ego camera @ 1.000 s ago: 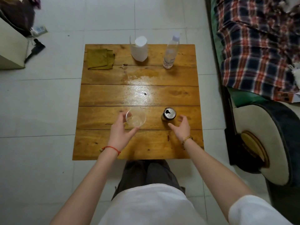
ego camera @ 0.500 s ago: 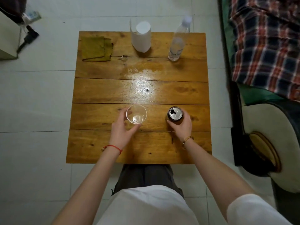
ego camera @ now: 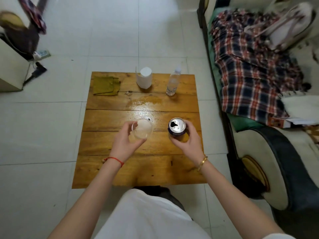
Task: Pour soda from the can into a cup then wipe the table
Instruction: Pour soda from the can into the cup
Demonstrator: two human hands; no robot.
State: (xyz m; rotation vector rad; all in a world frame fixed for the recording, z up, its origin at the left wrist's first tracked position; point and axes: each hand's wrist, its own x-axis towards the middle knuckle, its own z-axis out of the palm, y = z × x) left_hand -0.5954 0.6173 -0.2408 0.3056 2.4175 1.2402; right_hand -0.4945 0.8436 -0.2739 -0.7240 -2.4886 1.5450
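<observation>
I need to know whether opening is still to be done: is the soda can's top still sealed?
No. The can, held in the right hand, shows a dark open mouth in its silver top.

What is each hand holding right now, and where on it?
The left hand grips the clear cup round its side wall. The right hand grips the open soda can round its body, below the top rim.

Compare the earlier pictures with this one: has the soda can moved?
Yes. The soda can, gripped by the right hand, now overlaps the plank seam it stood below earlier, so it appears lifted.
</observation>
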